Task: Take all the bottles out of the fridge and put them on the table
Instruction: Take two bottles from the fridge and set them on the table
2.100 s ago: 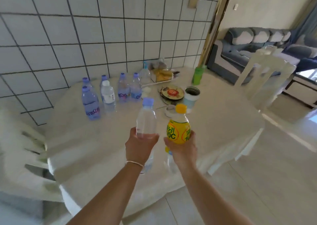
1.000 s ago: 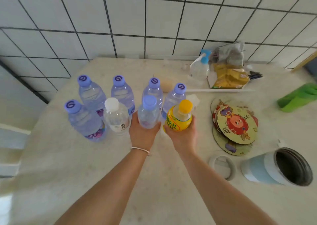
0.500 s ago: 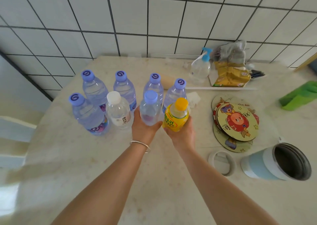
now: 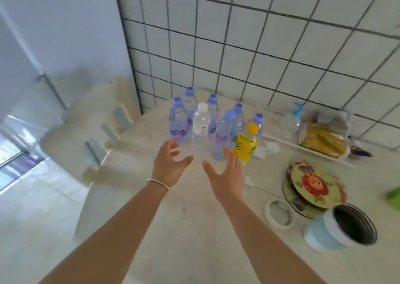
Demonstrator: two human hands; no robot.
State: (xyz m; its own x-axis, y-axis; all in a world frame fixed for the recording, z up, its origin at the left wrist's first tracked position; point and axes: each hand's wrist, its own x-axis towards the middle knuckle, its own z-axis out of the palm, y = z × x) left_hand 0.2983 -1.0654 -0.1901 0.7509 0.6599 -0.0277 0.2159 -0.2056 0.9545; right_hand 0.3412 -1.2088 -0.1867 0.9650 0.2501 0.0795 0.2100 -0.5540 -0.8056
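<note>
Bottles released: both hands, left [image 4: 171,164] and right [image 4: 225,177], now hover empty with fingers spread, having let go of the water bottle [image 4: 223,135] and yellow bottle [image 4: 245,144], which stand on the counter [image 4: 194,218] among the others; fridge out of view.

I have both forearms reaching forward side by side from the near edge. My left hand [image 4: 168,165] is spread, fingers [image 4: 173,143] loosely splayed and gripping nothing, a thin bracelet on its wrist. My right hand [image 4: 225,175] is likewise spread, palm turned left toward the other, fingers straight, thumb out.
</note>
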